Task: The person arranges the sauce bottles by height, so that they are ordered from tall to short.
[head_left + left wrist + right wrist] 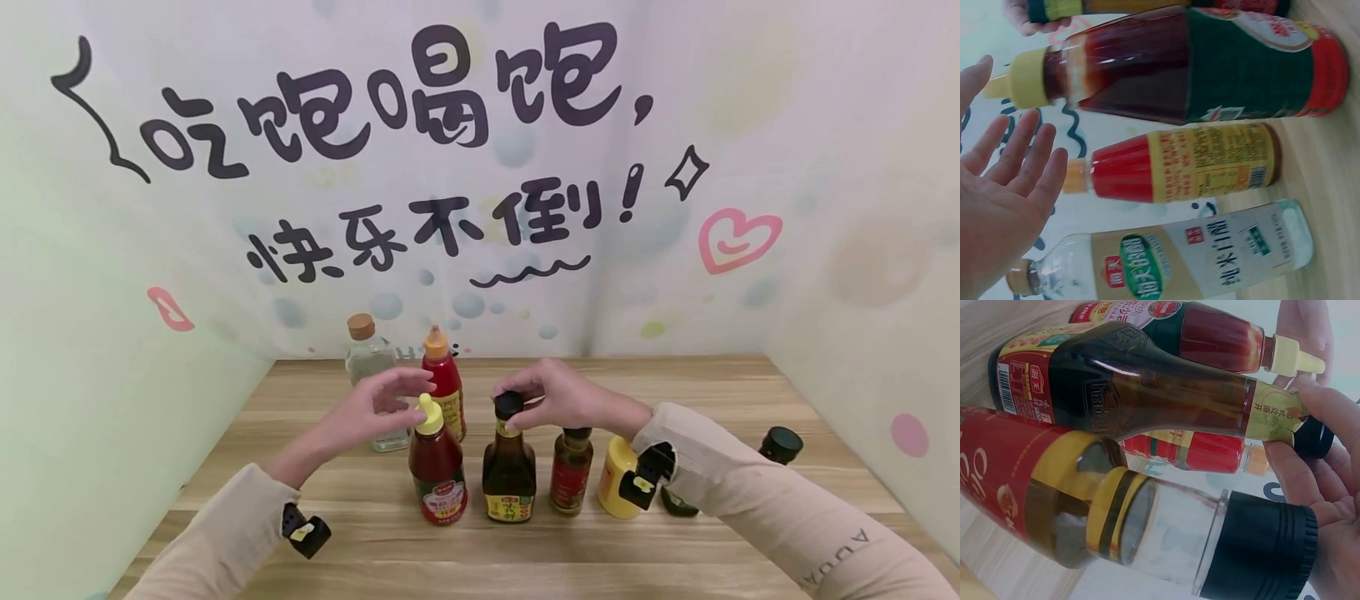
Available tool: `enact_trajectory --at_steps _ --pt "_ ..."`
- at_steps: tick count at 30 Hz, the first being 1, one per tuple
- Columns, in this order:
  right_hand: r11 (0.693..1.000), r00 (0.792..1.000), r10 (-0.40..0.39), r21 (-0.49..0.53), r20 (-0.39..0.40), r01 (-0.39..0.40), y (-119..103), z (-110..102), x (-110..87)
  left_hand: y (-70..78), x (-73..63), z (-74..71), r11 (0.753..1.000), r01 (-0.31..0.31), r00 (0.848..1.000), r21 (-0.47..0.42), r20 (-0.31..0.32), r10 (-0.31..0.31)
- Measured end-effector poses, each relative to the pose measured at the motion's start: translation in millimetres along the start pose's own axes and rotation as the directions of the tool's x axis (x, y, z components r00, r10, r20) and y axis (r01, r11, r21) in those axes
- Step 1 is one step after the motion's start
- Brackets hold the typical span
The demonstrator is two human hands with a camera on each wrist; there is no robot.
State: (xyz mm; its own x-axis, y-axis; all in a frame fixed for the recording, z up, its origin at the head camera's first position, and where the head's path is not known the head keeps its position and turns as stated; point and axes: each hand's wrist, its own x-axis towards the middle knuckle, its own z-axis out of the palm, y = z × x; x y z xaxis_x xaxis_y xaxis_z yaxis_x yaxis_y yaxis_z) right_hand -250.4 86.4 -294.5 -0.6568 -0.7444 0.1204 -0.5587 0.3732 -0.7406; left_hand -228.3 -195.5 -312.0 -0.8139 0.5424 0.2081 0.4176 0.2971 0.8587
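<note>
My right hand (pixel 566 398) grips the neck of a dark sauce bottle (pixel 510 467), thumb and fingers around it just at the black cap. The bottle stands upright in the head view. In the right wrist view the thumb and fingertips lie against its yellow neck label (pixel 1272 411). My left hand (pixel 373 410) hovers with fingers spread beside the yellow nozzle cap of a red-brown squeeze sauce bottle (pixel 437 458). Nothing is held in that palm, as the left wrist view shows. Behind that bottle stands a red sauce bottle (pixel 444 377) with an orange cap.
A clear white rice vinegar bottle (pixel 1210 259) stands at the back left. Right of the dark bottle are a small black-capped bottle (pixel 572 477) with a red label and a yellow container (pixel 619 482). A green-capped bottle (pixel 782 445) is partly behind the right sleeve. A printed wall closes the wooden table (pixel 337 533).
</note>
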Motion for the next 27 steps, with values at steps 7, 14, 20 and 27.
enact_trajectory --at_steps 7,14,20,27 --pt "1.0 1.0 0.0 -0.001 0.0 0.0 0 0 0.4 -8.5 0.6 9.9 1.0 0.021 1.0 0.022 -0.02 -0.02" --pt "1.0 1.0 -0.003 -0.004 0.0 0.003 1 0 0.6 -18.7 0.5 18.4 0.998 0.063 0.998 -0.018 -0.01 -0.064" --pt "1.0 1.0 0.0 -0.004 -0.002 0.0 2 0 0.2 -26.5 -0.4 23.8 0.997 0.06 0.998 -0.051 -0.009 -0.061" --pt "1.0 1.0 0.003 -0.011 -0.002 -0.003 1 0 -0.4 -31.9 -2.0 27.2 0.996 0.071 0.997 -0.063 -0.033 -0.073"
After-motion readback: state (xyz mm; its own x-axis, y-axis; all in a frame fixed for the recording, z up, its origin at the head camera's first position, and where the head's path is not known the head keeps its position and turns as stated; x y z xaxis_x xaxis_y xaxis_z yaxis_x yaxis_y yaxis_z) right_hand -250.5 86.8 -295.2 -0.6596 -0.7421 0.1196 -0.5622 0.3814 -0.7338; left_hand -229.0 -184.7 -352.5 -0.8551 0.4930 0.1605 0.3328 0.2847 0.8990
